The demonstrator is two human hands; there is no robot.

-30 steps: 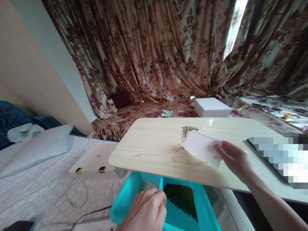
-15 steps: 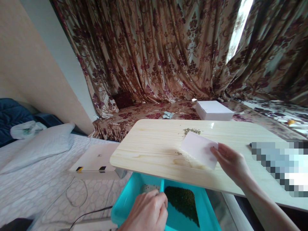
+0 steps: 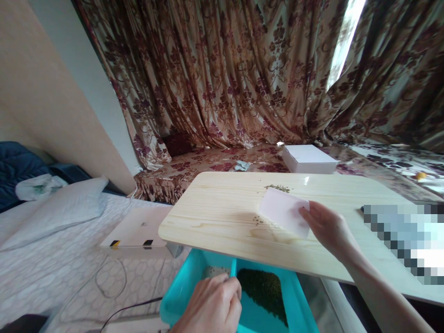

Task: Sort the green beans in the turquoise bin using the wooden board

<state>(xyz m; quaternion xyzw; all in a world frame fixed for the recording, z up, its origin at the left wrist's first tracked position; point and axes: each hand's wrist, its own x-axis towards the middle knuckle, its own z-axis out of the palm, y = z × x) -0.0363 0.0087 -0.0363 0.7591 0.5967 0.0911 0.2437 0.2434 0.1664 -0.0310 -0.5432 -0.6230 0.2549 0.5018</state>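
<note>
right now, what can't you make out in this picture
All in the head view:
Left hand: its own back hides the fingertips and whether they grip the divider.
Blue tub: the table hides its far rim; the bottom edge cuts off its near end.
White card in the right hand: it hides whatever lies beneath.
Thing at far right: pixel blocks cover it.
Specks in the tub's left section: too small to identify.

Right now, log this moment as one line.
right hand: holds white card | left hand: at turquoise bin | grains: on wooden table

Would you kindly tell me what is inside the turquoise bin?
A dark green grainy heap right of its divider; pale, speckled contents left. The left hand and tabletop hide other parts.
</note>
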